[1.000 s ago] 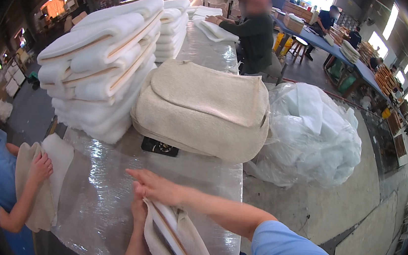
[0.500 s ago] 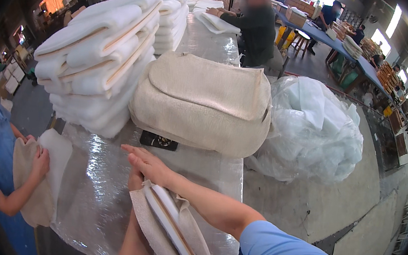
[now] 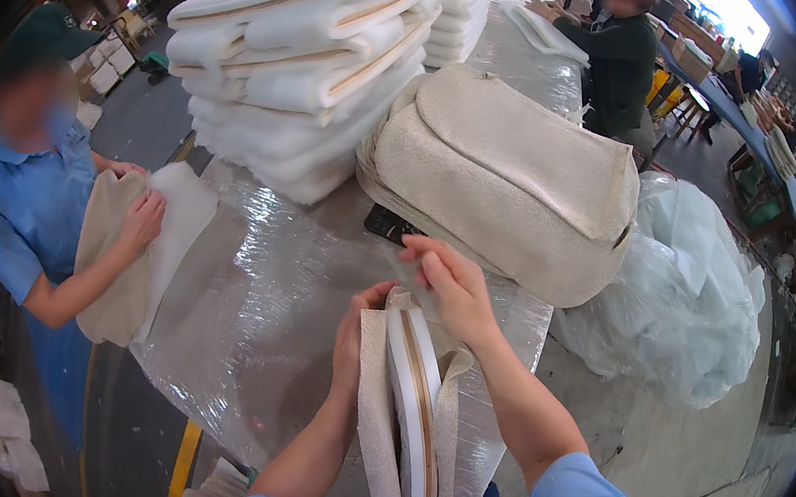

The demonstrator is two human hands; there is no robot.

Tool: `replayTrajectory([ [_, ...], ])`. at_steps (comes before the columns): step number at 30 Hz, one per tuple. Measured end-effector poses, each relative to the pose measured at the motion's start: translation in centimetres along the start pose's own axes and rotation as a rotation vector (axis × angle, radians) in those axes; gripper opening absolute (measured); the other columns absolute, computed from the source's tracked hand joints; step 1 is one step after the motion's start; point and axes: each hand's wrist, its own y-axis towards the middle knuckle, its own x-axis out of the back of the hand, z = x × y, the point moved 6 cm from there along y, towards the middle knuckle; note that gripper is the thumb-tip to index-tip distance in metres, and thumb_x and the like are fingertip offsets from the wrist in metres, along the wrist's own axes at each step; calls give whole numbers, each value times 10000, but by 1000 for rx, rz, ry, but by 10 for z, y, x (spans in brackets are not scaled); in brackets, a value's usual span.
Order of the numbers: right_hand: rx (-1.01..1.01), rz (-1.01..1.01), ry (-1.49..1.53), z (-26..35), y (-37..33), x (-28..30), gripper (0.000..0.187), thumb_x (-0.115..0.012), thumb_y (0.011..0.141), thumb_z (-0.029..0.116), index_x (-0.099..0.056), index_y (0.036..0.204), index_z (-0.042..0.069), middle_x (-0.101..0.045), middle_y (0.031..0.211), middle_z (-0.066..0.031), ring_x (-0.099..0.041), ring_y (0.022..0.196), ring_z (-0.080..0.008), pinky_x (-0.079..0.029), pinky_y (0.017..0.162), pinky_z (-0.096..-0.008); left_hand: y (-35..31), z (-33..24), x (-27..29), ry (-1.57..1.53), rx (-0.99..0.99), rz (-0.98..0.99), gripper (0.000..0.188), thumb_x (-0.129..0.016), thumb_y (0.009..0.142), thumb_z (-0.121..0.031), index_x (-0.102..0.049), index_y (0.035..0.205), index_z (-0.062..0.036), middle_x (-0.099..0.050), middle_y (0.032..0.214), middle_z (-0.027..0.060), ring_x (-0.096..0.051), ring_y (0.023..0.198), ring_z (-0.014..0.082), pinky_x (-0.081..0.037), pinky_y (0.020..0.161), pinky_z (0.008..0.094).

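A beige fabric cover [image 3: 368,420] stands on its edge near the table's front, against my body. Its open side faces up and shows a white padded insert [image 3: 403,385] with a thin brown board [image 3: 421,416] along its middle. My left hand [image 3: 359,327] is closed around the far end of the cover from the left side. Just above that end is my right hand [image 3: 457,289], with bent fingers partly smeared by motion. Whether it touches the cloth cannot be made out.
A stack of beige covers [image 3: 514,164] lies ahead, with a black flat object [image 3: 391,224] beside it. Folded white padding [image 3: 302,54] is piled behind. A clear plastic bag [image 3: 675,287] bulges at right. One co-worker [image 3: 43,211] handles fabric at left; another [image 3: 616,63] stands far right.
My right hand has moved off my left hand, lifting and bending its fingers. The view has turned, so the cover appears farther right and more upright. The left co-worker still holds the fabric.
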Motion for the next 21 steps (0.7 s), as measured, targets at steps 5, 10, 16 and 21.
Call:
replayTrajectory([
  [5,-11,202,78,28,-33,-9,442,-692,982,69,-653,1421,41,-683,1282,-18,-607,974,-87,-511,892,-256,-36,-23,-14,131,-174,243,670,-579,1102,-332,-352,1609,44,-469,1593,152,-495,1436,218,-400,1179,349],
  [10,68,45,-308,38,-26,-16,302,-731,933,30,-724,1235,42,-736,1193,-84,-678,999,-161,-546,861,-301,-36,-36,-20,606,-238,15,507,-614,1063,-139,-499,1507,77,-589,1499,207,-578,1371,242,-450,1134,350],
  [16,379,-256,-403,24,-60,-33,121,-748,892,-48,-686,966,25,-756,1120,-122,-718,968,-287,-583,809,-358,-50,-60,-24,874,-524,-156,186,-657,1023,-98,-723,1138,32,-729,1142,175,-719,972,282,-558,813,352],
  [21,426,-191,-416,26,-58,-32,170,-738,861,-97,-672,951,31,-752,1126,-143,-723,990,-297,-587,811,-361,-59,-73,-26,980,-670,-200,60,-743,957,-49,-716,961,4,-705,940,127,-688,756,250,-529,647,354],
])
